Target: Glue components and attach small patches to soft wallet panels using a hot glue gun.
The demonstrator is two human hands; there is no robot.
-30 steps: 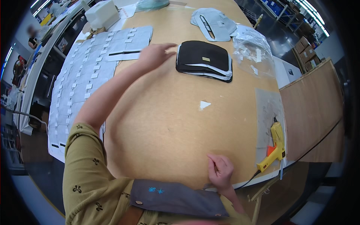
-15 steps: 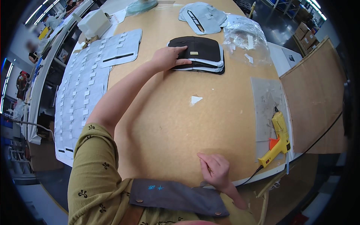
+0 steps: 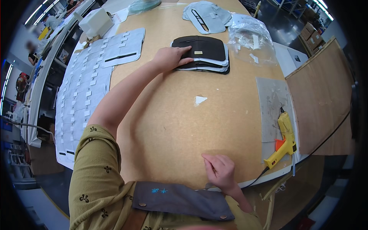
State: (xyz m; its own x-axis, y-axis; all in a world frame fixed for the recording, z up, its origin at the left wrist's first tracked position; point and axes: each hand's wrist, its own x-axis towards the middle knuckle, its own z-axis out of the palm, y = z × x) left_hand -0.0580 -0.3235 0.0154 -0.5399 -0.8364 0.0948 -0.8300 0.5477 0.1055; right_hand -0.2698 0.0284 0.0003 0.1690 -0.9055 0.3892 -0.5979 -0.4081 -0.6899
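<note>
At the far middle of the table lies a stack of black panels with light grey layers; the top one bears a small pale tag. My left hand reaches out to its left side, with the fingers over the top panel and the thumb at its near edge, gripping it. My right hand is curled closed just above the table's near edge, and nothing shows in it. A small white scrap lies between the two hands.
Grey panels with rows of white tabs cover the left side. More grey pieces and a clear plastic bag lie at the far right. A yellow glue gun with its cord rests on the right beside a wooden board.
Both hands keep almost the same pose. The whole view has shifted very slightly; the stack has not visibly moved on the table.
</note>
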